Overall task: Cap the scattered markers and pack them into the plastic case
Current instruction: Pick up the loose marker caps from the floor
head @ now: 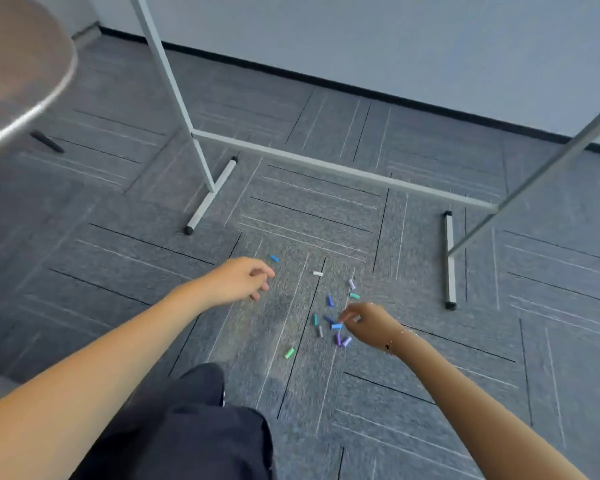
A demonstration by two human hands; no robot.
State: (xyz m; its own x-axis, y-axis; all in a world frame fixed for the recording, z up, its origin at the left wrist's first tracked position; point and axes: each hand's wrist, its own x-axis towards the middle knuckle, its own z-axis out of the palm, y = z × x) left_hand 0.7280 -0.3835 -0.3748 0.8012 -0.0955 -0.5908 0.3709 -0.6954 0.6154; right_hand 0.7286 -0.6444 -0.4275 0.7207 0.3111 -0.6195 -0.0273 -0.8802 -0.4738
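Observation:
Several small coloured marker caps lie scattered on the grey carpet: a blue cap [274, 258], a white cap [318, 273], a teal cap [354, 295], a green cap [289, 352] and purple caps [342, 340]. My right hand [368, 323] is low over the cluster, its fingers curled round a pale cap, fingertips next to a light-blue cap [336, 326]. My left hand [243, 278] hovers to the left of the caps with fingers loosely curled; whether it holds anything cannot be seen. No marker bodies or plastic case are in view.
A white metal stand frame [326, 166] crosses the floor beyond the caps, with feet at left [210, 197] and right [450, 261]. A round table edge [32, 109] is at the upper left. My dark-trousered knee [194, 420] is in the foreground.

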